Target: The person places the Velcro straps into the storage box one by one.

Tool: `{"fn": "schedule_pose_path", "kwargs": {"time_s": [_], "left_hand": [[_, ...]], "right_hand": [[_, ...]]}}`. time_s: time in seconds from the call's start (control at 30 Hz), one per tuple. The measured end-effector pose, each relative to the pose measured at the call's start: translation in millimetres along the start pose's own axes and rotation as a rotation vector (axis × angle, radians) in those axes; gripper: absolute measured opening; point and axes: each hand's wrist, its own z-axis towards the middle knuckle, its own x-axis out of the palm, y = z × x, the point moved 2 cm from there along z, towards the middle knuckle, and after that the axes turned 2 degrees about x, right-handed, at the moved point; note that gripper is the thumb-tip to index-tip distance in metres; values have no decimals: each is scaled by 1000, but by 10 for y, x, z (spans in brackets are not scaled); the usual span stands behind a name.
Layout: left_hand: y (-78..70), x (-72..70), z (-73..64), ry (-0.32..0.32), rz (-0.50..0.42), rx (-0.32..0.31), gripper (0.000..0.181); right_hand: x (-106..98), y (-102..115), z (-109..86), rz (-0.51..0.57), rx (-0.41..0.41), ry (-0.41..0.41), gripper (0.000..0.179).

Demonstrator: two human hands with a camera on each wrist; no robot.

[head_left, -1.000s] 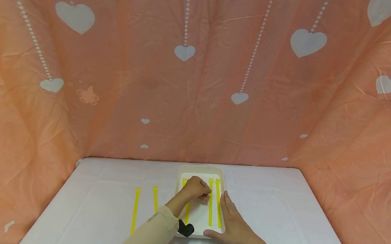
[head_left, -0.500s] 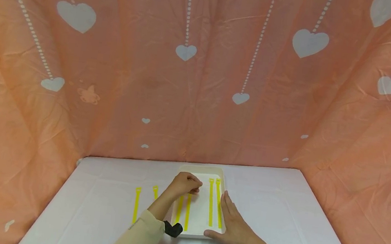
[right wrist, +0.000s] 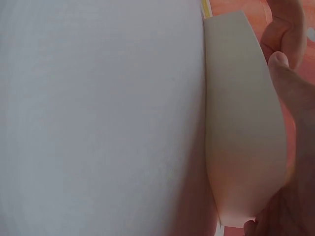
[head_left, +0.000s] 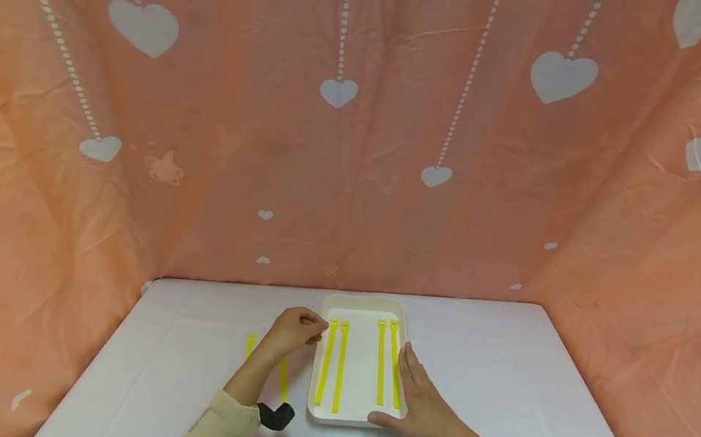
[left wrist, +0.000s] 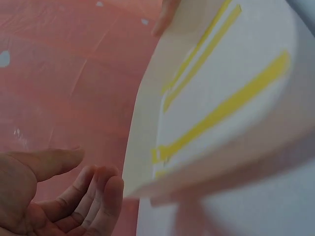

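A shallow cream tray (head_left: 356, 396) stands on the table with two pairs of yellow slotted-head straps lying lengthwise in it, a left pair (head_left: 340, 368) and a right pair (head_left: 381, 363). My left hand (head_left: 294, 333) hovers just outside the tray's left rim, overlapping that edge in the head view. In the left wrist view its fingers (left wrist: 110, 196) are loosely bent, the thumb apart from them, nothing between. My right hand (head_left: 425, 409) rests against the tray's near right corner, fingers straight along the right side and thumb at the near edge. The right wrist view shows the thumb (right wrist: 280, 61) by the rim.
Left of the tray, two more yellow straps lie on the white table (head_left: 157, 370): one strap (head_left: 283, 381) and a farther-left strap (head_left: 250, 344), both partly hidden by the left arm. An orange curtain (head_left: 346, 247) with pale hearts closes off the back and sides.
My left hand has moved left from over the middle of the tray to beyond its left rim, uncovering the left pair of straps. The right hand stays at the tray's corner.
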Motion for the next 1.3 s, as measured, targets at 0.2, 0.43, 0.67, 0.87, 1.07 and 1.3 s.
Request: {"fn": "schedule_pose_path", "kwargs": {"time_s": [0.2,0.43,0.67,0.87,1.07,1.3], "left_hand": [[165,-246,-99,-75,65,-27,15],[344,-545,-233,-121,155,-64,19],[451,-751,-339,-167,229,-80,18],[581,-870,-414,-197,260,-106,20],[672,-945,-486,-197,256,-117,23],[726,-960,-539,-173,286,-133,24]], "right_hand": [[5,-5,15,-1,5,16,134],[18,-22,11,-10,-2,14,133],[2,-7,-5,-15,-16,-8,133],[8,2,-3,-9,-23,-15,133],[14,-12,11,-8,-12,2,134],[10,-4,0,-13,-20,-6,132]]}}
